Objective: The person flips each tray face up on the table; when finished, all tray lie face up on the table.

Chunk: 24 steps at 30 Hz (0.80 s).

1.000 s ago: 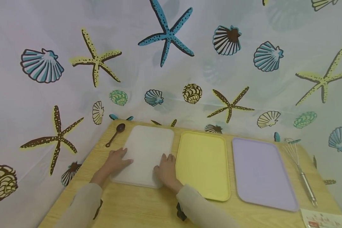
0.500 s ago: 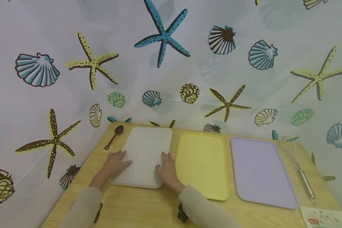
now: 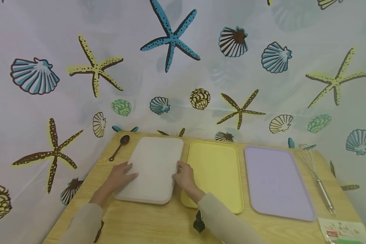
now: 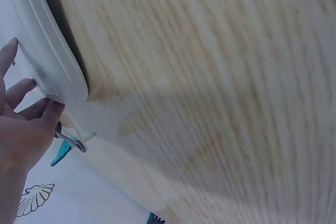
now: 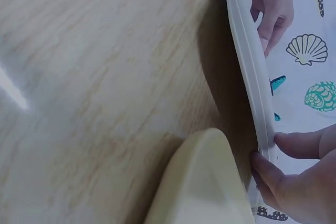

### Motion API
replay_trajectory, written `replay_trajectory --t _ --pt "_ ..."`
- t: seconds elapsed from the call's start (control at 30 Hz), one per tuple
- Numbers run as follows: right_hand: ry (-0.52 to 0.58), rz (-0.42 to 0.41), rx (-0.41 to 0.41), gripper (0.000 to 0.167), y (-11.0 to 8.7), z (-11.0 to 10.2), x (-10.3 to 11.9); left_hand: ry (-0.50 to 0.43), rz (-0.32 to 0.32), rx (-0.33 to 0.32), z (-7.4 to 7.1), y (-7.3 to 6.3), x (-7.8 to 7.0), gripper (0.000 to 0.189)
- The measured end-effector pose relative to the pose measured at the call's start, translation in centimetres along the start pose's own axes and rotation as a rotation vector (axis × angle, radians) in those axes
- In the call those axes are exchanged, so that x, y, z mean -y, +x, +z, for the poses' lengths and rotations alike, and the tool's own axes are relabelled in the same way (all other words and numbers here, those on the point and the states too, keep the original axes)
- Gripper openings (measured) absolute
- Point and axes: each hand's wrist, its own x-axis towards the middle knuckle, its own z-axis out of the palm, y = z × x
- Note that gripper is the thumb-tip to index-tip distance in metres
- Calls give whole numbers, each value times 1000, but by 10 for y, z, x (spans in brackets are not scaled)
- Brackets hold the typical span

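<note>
A white tray (image 3: 152, 169) with a smooth upper face lies between my hands. Its rim looks doubled in both wrist views; whether a second tray sits beneath, I cannot tell. My left hand (image 3: 118, 178) holds the left edge, thumb over the top and fingertips at the rim (image 4: 65, 61). At the opposite edge, my right hand (image 3: 186, 178) pinches the rim (image 5: 251, 72) between thumb and fingers. A dark gap shows under that side in the right wrist view, so it stands off the table. Beside it lies a yellow tray (image 3: 215, 174), close to my right hand.
A dark brown spoon (image 3: 125, 139) lies at the back left. To the right are a lilac tray (image 3: 277, 183), a wire whisk (image 3: 324, 196) and a printed packet (image 3: 338, 230). Behind the wooden table (image 3: 146, 222) hangs a seashell-print curtain (image 3: 189, 74).
My right hand has shifted from the white tray's top to its right edge and now pinches it. The white tray has risen slightly. My left hand stays at its left edge.
</note>
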Motion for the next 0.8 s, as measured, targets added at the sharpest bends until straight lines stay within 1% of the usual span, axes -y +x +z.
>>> replay_trajectory --t 0.03,0.17,0.27,0.43,0.53,0.7,0.8 --pt "9 -4 4 27 1 -1 1 -6 2 2 0 0 1 67" --pt "70 17 56 27 2 -5 5 -27 -3 23 -6 -3 3 68" --pt "92 62 91 57 4 -9 8 -28 -1 38 -11 -6 -2 68" --pt "117 105 99 60 8 -15 11 -42 25 42 -14 -8 -6 64" --pt "144 121 97 59 10 -18 11 -42 47 43 -14 -11 -6 62" --pt "142 106 89 60 13 -21 11 -10 77 54 -13 -16 -2 64" --pt "146 103 91 62 14 -21 12 -15 73 80 -12 -20 -1 69"
